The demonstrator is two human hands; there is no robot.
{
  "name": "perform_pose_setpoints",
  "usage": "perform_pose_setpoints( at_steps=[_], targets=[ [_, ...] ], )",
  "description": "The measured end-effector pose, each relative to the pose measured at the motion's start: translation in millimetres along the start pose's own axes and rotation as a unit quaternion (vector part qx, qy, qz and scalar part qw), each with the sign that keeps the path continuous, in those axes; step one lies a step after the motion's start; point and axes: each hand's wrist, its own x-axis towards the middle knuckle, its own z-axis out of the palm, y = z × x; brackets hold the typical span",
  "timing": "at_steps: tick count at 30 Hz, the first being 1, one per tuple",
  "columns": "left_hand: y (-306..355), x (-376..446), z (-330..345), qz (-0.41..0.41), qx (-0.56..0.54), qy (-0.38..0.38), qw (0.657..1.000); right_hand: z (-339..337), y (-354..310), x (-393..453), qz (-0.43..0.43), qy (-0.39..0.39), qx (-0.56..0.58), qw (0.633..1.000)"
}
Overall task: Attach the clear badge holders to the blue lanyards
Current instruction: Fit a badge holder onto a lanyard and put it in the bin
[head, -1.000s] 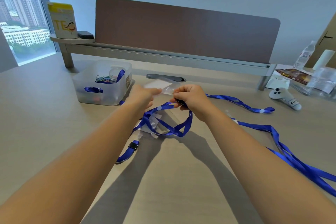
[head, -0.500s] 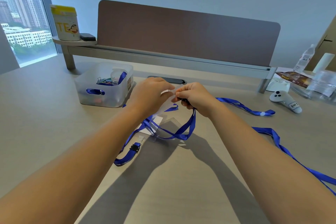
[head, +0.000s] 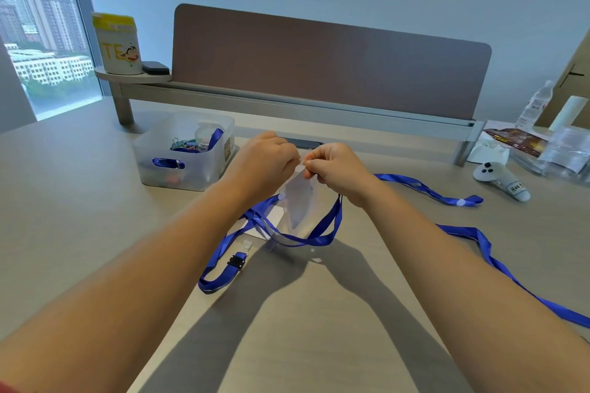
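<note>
Pale wood-grain counter (head: 79, 217) fills the view, backed by a brown divider panel (head: 329, 64) and a window at the far left. Above the counter, just in front of the panel's middle, the left hand (head: 265, 163) and the right hand (head: 335, 169) are brought together, fingertips nearly touching. Both are closed in a pinch on the top edge of a clear badge holder (head: 298, 201), which hangs down between them. A blue lanyard (head: 319, 233) is also gripped by the right hand and droops in a loop below the holder onto the counter, where its black buckle (head: 236, 262) is seen lying nearer the camera. A second blue lanyard (head: 427, 190) is stretched out on the counter to the right of the hands, and a third strap (head: 498, 265) runs off toward the right edge. Left of the hands, in front of the panel's left end, a translucent bin (head: 153, 166) is set, holding clips and more blue strap. A white controller (head: 501, 179) is lying near the panel's right end.
</note>
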Motion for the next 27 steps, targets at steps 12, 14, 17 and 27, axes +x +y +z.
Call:
perform_pose_setpoints(
  at_steps=[12,14,17,27],
  targets=[
    [5,2,6,-0.162,-0.118,-0.002,0.98,-5,-12,-1,0.025,-0.042,-0.001,0.999],
    [3,2,4,-0.198,-0.169,0.024,0.965,-2,-14,0,0.015,-0.027,0.016,0.999],
    [-3,4,1,-0.248,-0.251,0.073,0.933,6,-14,0,-0.002,0.012,0.054,0.998],
    [1,-5,-3,-0.272,-0.482,-0.004,0.833,-5,-21,3,0.071,-0.013,0.254,0.965]
  ],
)
